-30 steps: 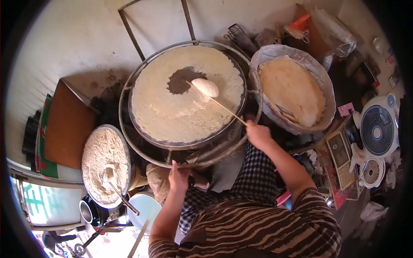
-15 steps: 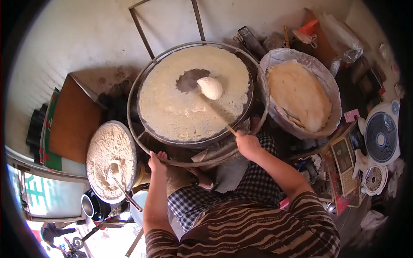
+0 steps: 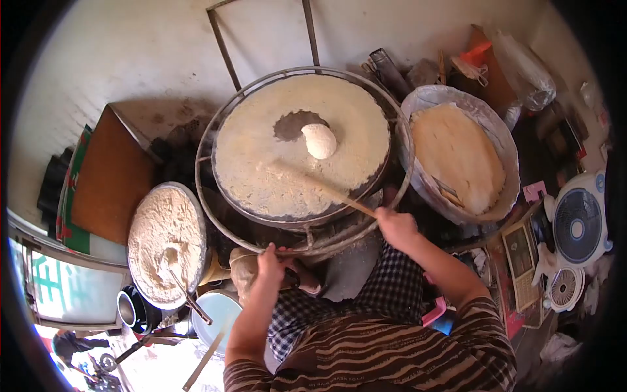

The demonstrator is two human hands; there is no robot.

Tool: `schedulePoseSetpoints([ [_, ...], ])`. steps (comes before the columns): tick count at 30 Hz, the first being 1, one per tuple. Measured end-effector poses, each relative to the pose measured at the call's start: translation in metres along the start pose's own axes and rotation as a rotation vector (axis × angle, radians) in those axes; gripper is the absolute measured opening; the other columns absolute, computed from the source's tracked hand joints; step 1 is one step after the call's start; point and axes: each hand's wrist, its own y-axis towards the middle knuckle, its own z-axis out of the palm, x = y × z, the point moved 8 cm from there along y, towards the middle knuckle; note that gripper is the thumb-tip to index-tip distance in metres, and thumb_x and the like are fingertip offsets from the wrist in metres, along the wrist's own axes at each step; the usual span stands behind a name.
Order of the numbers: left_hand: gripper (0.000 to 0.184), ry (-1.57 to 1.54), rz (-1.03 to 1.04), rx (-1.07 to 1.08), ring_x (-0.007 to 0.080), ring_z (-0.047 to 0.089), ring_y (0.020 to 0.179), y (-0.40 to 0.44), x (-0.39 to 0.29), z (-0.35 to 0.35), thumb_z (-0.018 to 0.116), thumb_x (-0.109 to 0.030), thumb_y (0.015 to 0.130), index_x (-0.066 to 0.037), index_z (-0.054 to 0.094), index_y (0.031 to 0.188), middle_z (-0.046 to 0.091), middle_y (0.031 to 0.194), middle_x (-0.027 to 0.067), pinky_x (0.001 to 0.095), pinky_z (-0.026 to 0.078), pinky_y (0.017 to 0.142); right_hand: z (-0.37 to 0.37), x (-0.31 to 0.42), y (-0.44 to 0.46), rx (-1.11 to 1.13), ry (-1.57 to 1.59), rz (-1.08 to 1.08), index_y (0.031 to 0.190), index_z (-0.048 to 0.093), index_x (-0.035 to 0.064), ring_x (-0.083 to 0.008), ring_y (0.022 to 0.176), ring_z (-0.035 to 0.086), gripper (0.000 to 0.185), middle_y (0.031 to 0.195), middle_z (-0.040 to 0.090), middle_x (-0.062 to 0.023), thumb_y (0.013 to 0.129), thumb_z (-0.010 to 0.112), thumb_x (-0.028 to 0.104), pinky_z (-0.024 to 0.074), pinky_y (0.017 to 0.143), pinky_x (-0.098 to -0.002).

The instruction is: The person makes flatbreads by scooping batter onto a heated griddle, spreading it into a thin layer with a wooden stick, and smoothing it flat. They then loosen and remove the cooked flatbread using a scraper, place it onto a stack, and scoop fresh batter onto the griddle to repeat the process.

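My right hand (image 3: 397,228) is closed round the handle of a wooden spreader (image 3: 320,185), whose flat blade lies on the pale batter layer (image 3: 248,150) covering a large round griddle (image 3: 297,221). Beyond the blade sits a rounded lump of dough (image 3: 320,142), beside a dark bare patch (image 3: 294,124) in the layer. My left hand (image 3: 270,264) is closed at the near edge of the metal ring (image 3: 225,236) around the griddle; its fingertips are partly hidden.
At left stands a basin of thick batter (image 3: 163,228) with a ladle (image 3: 186,294) in it. A plastic-lined basin (image 3: 506,157) at right holds stacked thin flatbreads (image 3: 457,153). A fan (image 3: 578,209) and a light-blue bucket (image 3: 212,313) stand nearby.
The spreader's blade has come away from the lump towards the lower left. My left hand has shifted right along the ring, whose spokes now show in different places. The view has shifted slightly.
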Motion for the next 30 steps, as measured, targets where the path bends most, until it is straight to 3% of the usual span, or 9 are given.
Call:
schedulePoseSetpoints([
  [2,0.021,0.042,0.021,0.033,0.0352,0.063,0.08,0.041,-0.023,-0.035,0.049,-0.025,0.096,-0.006,0.045,0.105,0.056,0.086,0.0127,0.0502,0.055,0.064,0.005,-0.06,0.005,0.097,-0.137,0.29,0.102,0.048,0.003,-0.0362,0.071,0.067,0.017,0.078,0.065,-0.0201,0.088,0.04,0.01,0.0514,0.06,-0.0481],
  [8,0.026,-0.123,0.228,-0.089,0.0301,0.058,0.075,0.076,-0.095,-0.055,0.057,-0.027,0.093,-0.004,0.046,0.098,0.053,0.084,0.0113,0.0473,0.053,0.075,0.008,0.029,0.038,0.096,0.152,0.167,0.096,0.048,0.0022,-0.0385,0.071,0.066,0.014,0.075,0.066,-0.0221,0.09,0.039,0.012,0.052,0.063,-0.0486],
  [11,0.034,-0.276,0.198,-0.094,0.0271,0.06,0.073,0.056,-0.059,-0.046,0.061,-0.033,0.091,-0.001,0.051,0.096,0.057,0.081,0.0123,0.0374,0.054,0.066,-0.006,0.03,0.014,0.032,-0.022,-0.101,0.092,0.047,0.0015,-0.0379,0.059,0.064,0.011,0.067,0.063,-0.0194,0.085,0.046,0.01,0.0518,0.055,-0.0459],
  [14,0.038,-0.253,-0.077,0.089,0.0271,0.061,0.078,0.007,0.006,-0.006,0.063,-0.034,0.09,-0.002,0.05,0.105,0.057,0.085,0.0118,0.04,0.055,0.07,-0.016,-0.051,0.024,0.025,-0.051,0.232,0.097,0.049,0.0015,-0.0372,0.069,0.066,0.015,0.071,0.064,-0.0204,0.086,0.044,0.011,0.0524,0.061,-0.0465],
  [16,0.038,-0.217,-0.149,0.091,0.0265,0.061,0.08,-0.035,0.038,0.037,0.064,-0.031,0.09,-0.006,0.048,0.113,0.059,0.089,0.0119,0.0396,0.055,0.071,-0.005,-0.034,0.036,0.076,0.043,0.308,0.1,0.05,0.0011,-0.0384,0.074,0.066,0.018,0.075,0.065,-0.0228,0.087,0.043,0.011,0.0519,0.065,-0.0487],
  [19,0.027,-0.122,-0.027,0.088,0.026,0.061,0.071,-0.005,0.059,0.045,0.061,-0.022,0.091,-0.011,0.048,0.112,0.061,0.094,0.0122,0.0408,0.056,0.064,-0.014,0.022,0.039,0.135,0.027,0.118,0.097,0.049,-0.0001,-0.0398,0.074,0.066,0.016,0.076,0.065,-0.0247,0.088,0.042,0.011,0.0512,0.066,-0.0503],
  [20,0.023,-0.042,0.009,0.057,0.0273,0.063,0.076,-0.008,0.035,0.038,0.057,-0.018,0.091,-0.009,0.047,0.11,0.06,0.097,0.0127,0.0451,0.057,0.061,-0.02,0.031,0.035,0.191,0.006,0.013,0.097,0.049,-0.0001,-0.0402,0.077,0.066,0.016,0.079,0.065,-0.0258,0.089,0.04,0.011,0.0513,0.067,-0.0501],
  [26,0.025,0.191,0.1,0.086,0.0278,0.062,0.067,0.04,-0.074,-0.022,0.054,-0.019,0.093,-0.001,0.045,0.107,0.059,0.083,0.014,0.0362,0.053,0.046,-0.013,-0.04,0.042,0.093,0.01,0.305,0.097,0.051,0.0025,-0.0391,0.073,0.066,0.015,0.076,0.066,-0.0227,0.089,0.044,0.014,0.0518,0.066,-0.0497],
  [30,0.048,0.733,0.767,-0.849,0.0353,0.057,0.097,-0.008,-0.146,-0.026,0.068,-0.025,0.083,0.003,0.048,0.117,0.055,0.104,0.0231,0.0497,0.05,0.08,-0.022,0.042,0.039,0.162,0.036,0.049,0.096,0.053,0.0033,-0.0405,0.073,0.065,0.017,0.075,0.065,-0.0228,0.091,0.043,0.016,0.051,0.068,-0.0503],
])
